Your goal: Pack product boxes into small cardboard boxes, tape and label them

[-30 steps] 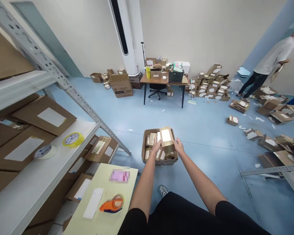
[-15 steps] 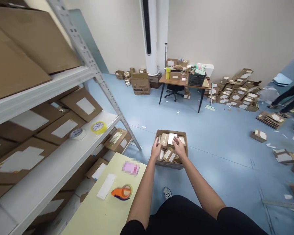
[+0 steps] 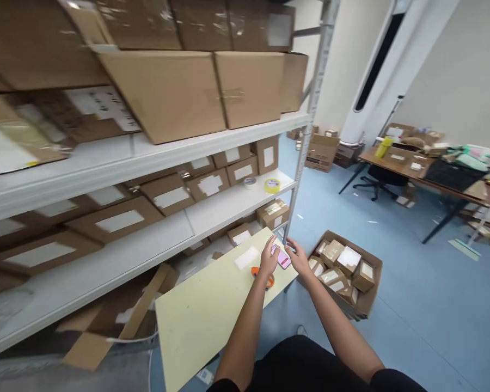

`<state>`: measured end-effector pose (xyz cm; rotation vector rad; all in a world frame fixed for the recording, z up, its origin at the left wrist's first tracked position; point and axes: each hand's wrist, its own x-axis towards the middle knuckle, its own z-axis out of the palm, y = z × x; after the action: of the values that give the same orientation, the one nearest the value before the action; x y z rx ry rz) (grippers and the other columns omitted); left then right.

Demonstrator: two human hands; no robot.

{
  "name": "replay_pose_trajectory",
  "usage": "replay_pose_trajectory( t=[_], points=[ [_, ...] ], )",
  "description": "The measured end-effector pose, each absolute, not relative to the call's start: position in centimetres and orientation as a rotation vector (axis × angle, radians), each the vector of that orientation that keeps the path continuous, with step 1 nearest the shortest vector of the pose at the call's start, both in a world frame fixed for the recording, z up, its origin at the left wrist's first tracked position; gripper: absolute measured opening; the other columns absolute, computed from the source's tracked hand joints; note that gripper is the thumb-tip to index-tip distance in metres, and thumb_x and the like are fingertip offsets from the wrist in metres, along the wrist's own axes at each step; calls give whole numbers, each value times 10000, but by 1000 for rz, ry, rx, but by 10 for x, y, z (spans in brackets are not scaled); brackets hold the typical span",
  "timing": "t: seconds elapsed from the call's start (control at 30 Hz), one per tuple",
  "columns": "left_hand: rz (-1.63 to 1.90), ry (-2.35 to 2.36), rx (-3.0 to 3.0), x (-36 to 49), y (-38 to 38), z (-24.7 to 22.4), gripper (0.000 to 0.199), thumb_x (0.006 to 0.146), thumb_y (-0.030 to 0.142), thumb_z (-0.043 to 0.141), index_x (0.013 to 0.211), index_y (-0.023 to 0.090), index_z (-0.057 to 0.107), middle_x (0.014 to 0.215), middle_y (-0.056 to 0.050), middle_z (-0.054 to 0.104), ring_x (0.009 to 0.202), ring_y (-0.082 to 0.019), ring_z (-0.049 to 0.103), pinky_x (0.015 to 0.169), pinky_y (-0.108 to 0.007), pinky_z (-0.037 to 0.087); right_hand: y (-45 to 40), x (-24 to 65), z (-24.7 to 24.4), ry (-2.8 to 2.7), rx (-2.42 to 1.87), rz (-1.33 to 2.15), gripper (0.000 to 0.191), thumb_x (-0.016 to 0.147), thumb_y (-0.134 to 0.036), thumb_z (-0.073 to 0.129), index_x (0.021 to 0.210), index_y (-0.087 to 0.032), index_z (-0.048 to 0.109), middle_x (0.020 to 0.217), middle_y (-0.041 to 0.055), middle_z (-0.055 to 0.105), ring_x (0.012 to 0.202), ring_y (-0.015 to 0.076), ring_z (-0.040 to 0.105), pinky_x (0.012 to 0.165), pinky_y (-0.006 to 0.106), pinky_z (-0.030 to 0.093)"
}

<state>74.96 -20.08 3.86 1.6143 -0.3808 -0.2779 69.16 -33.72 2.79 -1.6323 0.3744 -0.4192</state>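
Observation:
My left hand hovers over the right end of the pale yellow table, its fingers apart and empty. Beside it my right hand is also open, fingers outstretched, holding nothing. Between them lies a pink phone, partly covered by my left hand; whether either hand touches it I cannot tell. An orange tape dispenser is half hidden behind my left wrist. Past it rests a flat white slip. To the right of my right hand, an open carton on the floor holds several small boxes.
Metal shelving full of labelled cartons runs along the left and far side. Rolls of yellow tape and clear tape sit on its shelf. An open-flapped box lies low at left. A wooden desk stands at the back right.
My view has swung left toward the shelving. My hands have gone from over the small boxes in the carton to over the table's end by the phone, both empty now.

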Motion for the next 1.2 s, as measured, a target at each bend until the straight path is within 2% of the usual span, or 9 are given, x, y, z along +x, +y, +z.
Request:
replay_pose_trajectory(
  t=[0.13, 0.23, 0.43, 0.6, 0.77, 0.9, 1.0, 1.1, 1.2],
  points=[
    [-171, -240, 1654, 749, -102, 39, 519, 957, 348, 579, 1469, 268, 559, 1616, -75, 465, 1515, -266, 387, 1223, -440, 346, -251, 709, 29, 249, -1653, -326, 541, 882, -521, 660, 1360, -269, 663, 1439, 121, 641, 1302, 313, 615, 1056, 490, 526],
    [-84, -120, 1679, 745, -37, 32, 510, 959, 360, 582, 1459, 261, 563, 1590, -88, 496, 1488, -272, 427, 1196, -432, 378, -199, 714, 27, 179, -1672, -258, 528, 896, -508, 646, 1371, -275, 658, 1444, 119, 636, 1308, 313, 606, 1034, 480, 537],
    [25, 107, 1713, 727, 45, 12, 480, 966, 429, 594, 1418, 269, 590, 1531, -98, 559, 1421, -272, 513, 1161, -423, 423, -153, 714, 7, 139, -1699, -161, 547, 887, -482, 639, 1394, -278, 636, 1459, 100, 623, 1314, 301, 594, 1022, 458, 541],
    [-18, 180, 1726, 703, 55, -14, 471, 972, 422, 573, 1420, 278, 595, 1542, -82, 553, 1451, -264, 483, 1195, -430, 399, -172, 710, -37, 206, -1795, -91, 533, 853, -442, 629, 1355, -262, 653, 1424, 97, 646, 1252, 296, 633, 1023, 465, 534],
    [-112, 213, 1781, 671, 37, -44, 481, 939, 433, 627, 1397, 286, 616, 1539, -73, 558, 1456, -278, 477, 1196, -462, 406, -212, 710, -90, 343, -1993, -7, 462, 812, -407, 647, 1234, -227, 709, 1310, 112, 702, 1181, 305, 655, 1004, 431, 515],
    [-165, 248, 1823, 640, 21, -67, 490, 918, 452, 655, 1370, 263, 635, 1497, -108, 591, 1423, -293, 512, 1155, -478, 449, -234, 712, -131, 393, -2147, 194, 245, 777, -349, 683, 958, -191, 734, 1037, 116, 754, 996, 290, 687, 876, 365, 506],
    [-181, 302, 1854, 612, 16, -82, 492, 916, 474, 657, 1364, 272, 640, 1466, -116, 613, 1394, -292, 541, 1118, -466, 481, -240, 710, -159, 386, -2193, 326, 96, 729, -276, 731, 772, -203, 686, 874, 99, 740, 972, 289, 671, 850, 346, 481],
    [-200, 351, 1888, 586, 16, -92, 488, 918, 482, 651, 1360, 276, 645, 1440, -117, 631, 1354, -289, 575, 1076, -446, 512, -240, 700, -183, 401, -2185, 401, 110, 708, -239, 765, 767, -202, 679, 856, 115, 736, 1029, 316, 662, 904, 384, 470],
    [-198, 400, 1912, 569, 19, -98, 484, 922, 479, 640, 1357, 268, 646, 1421, -116, 644, 1311, -280, 607, 1043, -434, 534, -238, 689, -201, 434, -2175, 378, 215, 702, -250, 794, 892, -194, 708, 959, 136, 751, 1163, 351, 630, 1032, 468, 419]
  ],
)
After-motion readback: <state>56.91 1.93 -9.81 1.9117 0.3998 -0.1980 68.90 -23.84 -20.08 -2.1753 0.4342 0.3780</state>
